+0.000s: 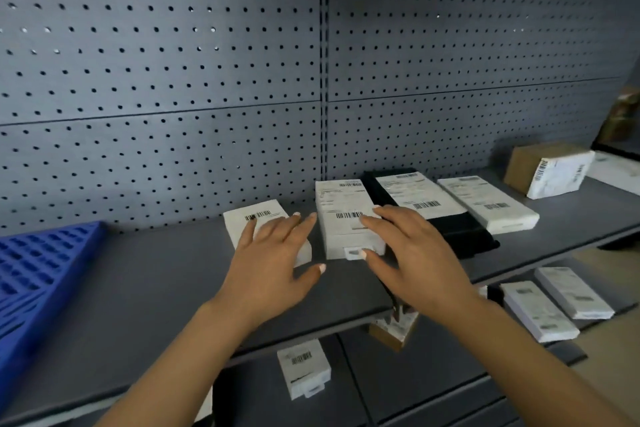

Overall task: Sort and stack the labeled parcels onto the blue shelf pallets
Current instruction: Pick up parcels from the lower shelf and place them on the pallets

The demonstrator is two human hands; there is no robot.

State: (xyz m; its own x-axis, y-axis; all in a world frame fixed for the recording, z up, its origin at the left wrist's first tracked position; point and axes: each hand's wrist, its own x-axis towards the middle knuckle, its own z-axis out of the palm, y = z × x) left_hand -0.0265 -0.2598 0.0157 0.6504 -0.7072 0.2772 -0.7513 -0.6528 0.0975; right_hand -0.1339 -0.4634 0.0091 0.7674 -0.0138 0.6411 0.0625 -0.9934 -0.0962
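A row of labeled parcels lies on the grey shelf [145,291]. My left hand [273,260] is spread flat over a small white parcel [254,217] at the left of the row, fingers straight. My right hand [412,253] reaches over the near right side of a taller white parcel [341,215], its fingers extended and its thumb at the parcel's front end. Beyond lie a black parcel [460,232] with a white label and another white parcel [485,203]. A blue pallet [38,263] sits at the shelf's left end.
A brown box [547,168] with a white label stands at the far right of the shelf. The lower shelf holds several white parcels [554,302], one small white parcel [304,369] and a small brown box [393,331]. A grey pegboard wall [207,62] backs the shelf.
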